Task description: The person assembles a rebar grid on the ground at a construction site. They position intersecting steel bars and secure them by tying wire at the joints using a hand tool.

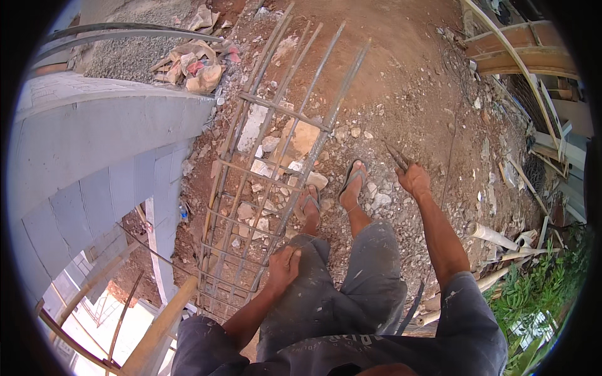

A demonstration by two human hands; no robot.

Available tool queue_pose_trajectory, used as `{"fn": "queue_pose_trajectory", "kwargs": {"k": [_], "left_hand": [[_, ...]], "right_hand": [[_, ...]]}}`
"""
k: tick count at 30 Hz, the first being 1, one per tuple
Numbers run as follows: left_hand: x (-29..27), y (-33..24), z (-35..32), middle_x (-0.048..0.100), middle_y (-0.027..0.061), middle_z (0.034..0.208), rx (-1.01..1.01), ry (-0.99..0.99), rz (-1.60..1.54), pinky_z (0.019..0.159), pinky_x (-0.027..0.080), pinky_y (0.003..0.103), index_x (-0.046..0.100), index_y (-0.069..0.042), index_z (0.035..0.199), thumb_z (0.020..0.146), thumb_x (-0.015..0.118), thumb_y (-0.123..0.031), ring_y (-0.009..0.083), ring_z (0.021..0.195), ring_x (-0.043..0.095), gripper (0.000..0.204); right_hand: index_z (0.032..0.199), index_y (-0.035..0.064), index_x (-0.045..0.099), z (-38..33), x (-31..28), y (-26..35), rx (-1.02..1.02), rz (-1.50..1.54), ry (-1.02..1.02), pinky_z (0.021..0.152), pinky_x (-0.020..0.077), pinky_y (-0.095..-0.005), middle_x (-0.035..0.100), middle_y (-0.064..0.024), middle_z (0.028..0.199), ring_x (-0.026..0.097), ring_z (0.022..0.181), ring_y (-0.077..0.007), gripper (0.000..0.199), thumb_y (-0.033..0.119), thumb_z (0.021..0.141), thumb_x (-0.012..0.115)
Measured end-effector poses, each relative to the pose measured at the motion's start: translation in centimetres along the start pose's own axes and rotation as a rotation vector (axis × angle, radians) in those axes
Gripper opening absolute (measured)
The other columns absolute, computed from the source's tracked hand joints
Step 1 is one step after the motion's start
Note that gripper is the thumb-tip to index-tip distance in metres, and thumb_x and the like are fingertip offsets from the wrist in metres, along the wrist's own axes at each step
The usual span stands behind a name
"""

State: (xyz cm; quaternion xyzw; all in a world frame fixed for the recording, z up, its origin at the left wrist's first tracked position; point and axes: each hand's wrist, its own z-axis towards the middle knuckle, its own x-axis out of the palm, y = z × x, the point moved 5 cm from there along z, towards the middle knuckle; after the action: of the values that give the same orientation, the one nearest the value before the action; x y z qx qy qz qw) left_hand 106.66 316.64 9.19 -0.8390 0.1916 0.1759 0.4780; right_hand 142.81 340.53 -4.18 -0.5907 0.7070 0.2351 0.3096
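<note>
A long rebar cage (276,156) of rusty steel bars and square ties lies on the red earth, running from near my left knee up to the far ground. My left hand (283,268) grips one of its long bars near the lower end. My right hand (414,178) is held out to the right, closed on a pair of pliers (397,156) whose jaws point up and away. My feet in flip-flops (351,182) stand beside the cage among loose stones.
A grey concrete block wall (94,144) curves along the left, with a drop beyond it. Rubble bags (191,66) and gravel lie at the top left. Wooden formwork and planks (527,56) are stacked at the right, with pipes (495,237) and plants lower right.
</note>
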Motion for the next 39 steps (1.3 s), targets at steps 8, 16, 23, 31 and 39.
{"fn": "queue_pose_trajectory", "kwargs": {"k": [8,16,23,31,39], "left_hand": [[0.9,-4.3,8.2,0.065,0.0134,0.076,0.009,-0.053,0.039,0.06,0.05,0.042,0.065,-0.005,0.09,0.089,0.062,-0.011,0.0333,0.068,0.064,0.007],[2.9,-10.8,14.7,0.059,0.0105,0.073,0.208,-0.108,0.0,0.06,0.048,0.042,0.062,-0.008,0.094,0.08,0.065,-0.007,0.0313,0.066,0.06,0.014],[0.5,-10.5,15.7,0.055,0.0108,0.076,0.189,-0.199,0.165,0.062,0.046,0.043,0.064,-0.01,0.097,0.078,0.065,-0.007,0.0323,0.071,0.058,0.019],[0.1,-13.1,17.4,0.053,0.0067,0.08,0.24,-0.02,0.426,0.07,0.043,0.041,0.068,-0.016,0.098,0.078,0.066,-0.009,0.0278,0.079,0.054,0.021],[0.6,-17.4,24.2,0.058,0.0185,0.108,0.085,-0.262,0.26,0.091,0.043,0.044,0.059,-0.01,0.124,0.082,0.067,-0.008,0.0362,0.104,0.055,0.043]], "right_hand": [[0.136,0.0026,0.047,11.3,-3.3,4.6,-0.262,-0.353,0.023,0.106,0.0379,-0.0478,0.049,-0.0246,0.135,0.045,0.128,-0.0404,0.066,0.047,0.089,0.059],[0.129,-0.0075,0.052,9.4,-14.3,4.7,-0.27,0.797,0.163,0.096,0.0461,-0.04,0.059,-0.0236,0.125,0.057,0.117,-0.0317,0.068,0.049,0.092,0.057],[0.142,0.0033,0.041,-2.5,-21.4,13.2,-0.92,0.273,1.006,0.085,0.0527,-0.0408,0.057,-0.0167,0.126,0.061,0.105,-0.029,0.082,0.05,0.082,0.07],[0.126,0.0029,0.055,-7.1,-13.6,10.5,-0.977,0.076,0.904,0.078,0.0488,-0.0492,0.066,-0.0237,0.097,0.063,0.094,-0.0411,0.038,0.026,0.096,0.054],[0.122,0.0031,0.056,-1.2,-13.7,10.5,-0.924,0.437,0.479,0.072,0.0497,-0.0467,0.065,-0.0248,0.092,0.064,0.083,-0.0399,0.031,0.02,0.097,0.051]]}}
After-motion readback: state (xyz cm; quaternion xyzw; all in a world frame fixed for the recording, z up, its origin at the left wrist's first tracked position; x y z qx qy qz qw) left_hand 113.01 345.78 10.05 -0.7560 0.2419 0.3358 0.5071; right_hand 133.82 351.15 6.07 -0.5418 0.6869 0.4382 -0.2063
